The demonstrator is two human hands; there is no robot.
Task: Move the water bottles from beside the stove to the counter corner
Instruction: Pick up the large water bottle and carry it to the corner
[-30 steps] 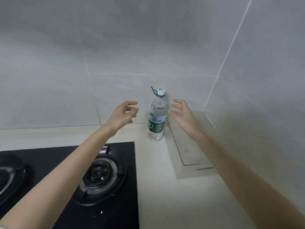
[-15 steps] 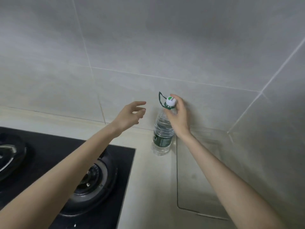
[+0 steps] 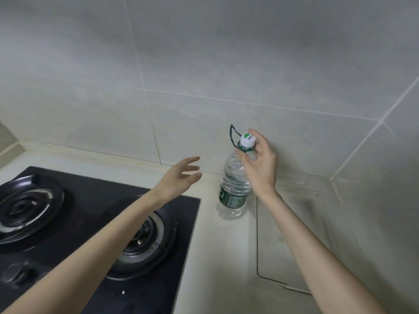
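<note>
Standing upright on the counter (image 3: 226, 257), the bottle (image 3: 233, 191) is found in the strip between the stove (image 3: 95, 223) & the back wall, just beside the stove's right edge. It is gripped at the neck, under the white cap (image 3: 248, 139), by the right hand (image 3: 258, 164). Thumb & fingers are closed round that narrow part, prob. because it is the easiest spot to pinch from above & the bottle can be lifted straight up w/o tipping. A green loop (image 3: 233, 134) sticks up beside the cap; it is not held.

The left hand (image 3: 179, 177) is kept open, fingers spread, empty, above the stove's back right corner & near the bottle but not touching it. It seems to be held ready to steady or help.

The bottle's bottom looks to be on the counter, so lifting is judged not yet done. The counter corner, where the 2 walls meet at the right, is near & bare. Only 1 bottle is seen; others cannot be told from here.
</note>
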